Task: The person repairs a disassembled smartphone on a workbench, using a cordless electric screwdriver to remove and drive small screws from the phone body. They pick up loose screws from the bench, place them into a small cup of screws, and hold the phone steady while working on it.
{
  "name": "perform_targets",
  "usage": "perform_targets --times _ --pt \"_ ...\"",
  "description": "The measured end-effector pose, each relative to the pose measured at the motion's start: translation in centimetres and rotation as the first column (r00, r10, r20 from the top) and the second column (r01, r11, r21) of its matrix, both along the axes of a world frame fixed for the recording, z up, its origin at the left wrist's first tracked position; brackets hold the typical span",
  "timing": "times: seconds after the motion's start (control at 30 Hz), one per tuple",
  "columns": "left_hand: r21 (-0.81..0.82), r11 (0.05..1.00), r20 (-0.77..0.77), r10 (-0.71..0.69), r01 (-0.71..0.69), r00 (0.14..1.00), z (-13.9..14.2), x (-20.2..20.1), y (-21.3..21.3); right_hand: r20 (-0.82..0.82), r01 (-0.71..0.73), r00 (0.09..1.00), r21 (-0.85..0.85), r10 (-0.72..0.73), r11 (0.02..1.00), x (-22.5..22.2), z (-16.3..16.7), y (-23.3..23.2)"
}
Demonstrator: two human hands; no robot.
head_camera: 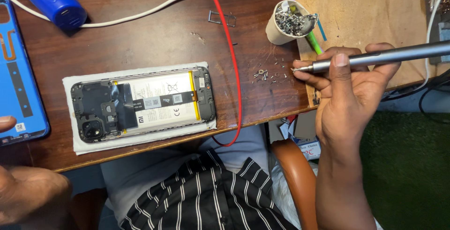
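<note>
Your right hand (351, 85) is closed around a grey screwdriver (375, 59), thumb on top and fingers curled under, with the tip hanging just above the loose screws (269, 74) on the table (140, 38). Your left hand (28, 195) sits low at the table's near edge, empty, its fingers out of sight, so I cannot tell how open they are. The opened phone (143, 103) lies on a white cloth (75, 141), well apart from the screwdriver. A cup (276, 33) of screws stands just behind the loose ones.
</note>
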State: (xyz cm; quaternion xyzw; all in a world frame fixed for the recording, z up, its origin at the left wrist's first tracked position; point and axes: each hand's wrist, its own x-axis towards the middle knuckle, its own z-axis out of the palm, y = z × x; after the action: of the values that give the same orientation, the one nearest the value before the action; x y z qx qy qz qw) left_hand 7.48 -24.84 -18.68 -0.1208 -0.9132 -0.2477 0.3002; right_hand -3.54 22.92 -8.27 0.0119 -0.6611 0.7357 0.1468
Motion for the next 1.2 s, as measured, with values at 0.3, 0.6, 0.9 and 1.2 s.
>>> perform_targets --times 0.3,0.6,0.9,1.2 --pt "-0.232 0.968 0.178 -0.055 0.096 0.983 -1.8 0.8 -3.5 0.007 -0.006 1.000 0.036 0.006 0.999 -0.1 0.0 -0.3" --pt "-0.085 0.996 0.086 0.012 -0.005 0.996 -0.6 0.5 -1.1 0.017 0.019 1.000 0.020 -0.019 1.000 -0.2 0.0 -0.2" --pt "-0.056 0.998 0.025 0.002 -0.001 1.000 -0.1 0.1 -0.4 0.109 0.065 0.993 -0.235 -0.040 0.970 -0.3 0.1 1.3" --pt "-0.067 0.998 -0.005 -0.013 0.013 1.000 0.3 -0.1 -0.1 0.142 0.090 0.989 -0.289 -0.050 0.953 -0.4 0.5 1.5"
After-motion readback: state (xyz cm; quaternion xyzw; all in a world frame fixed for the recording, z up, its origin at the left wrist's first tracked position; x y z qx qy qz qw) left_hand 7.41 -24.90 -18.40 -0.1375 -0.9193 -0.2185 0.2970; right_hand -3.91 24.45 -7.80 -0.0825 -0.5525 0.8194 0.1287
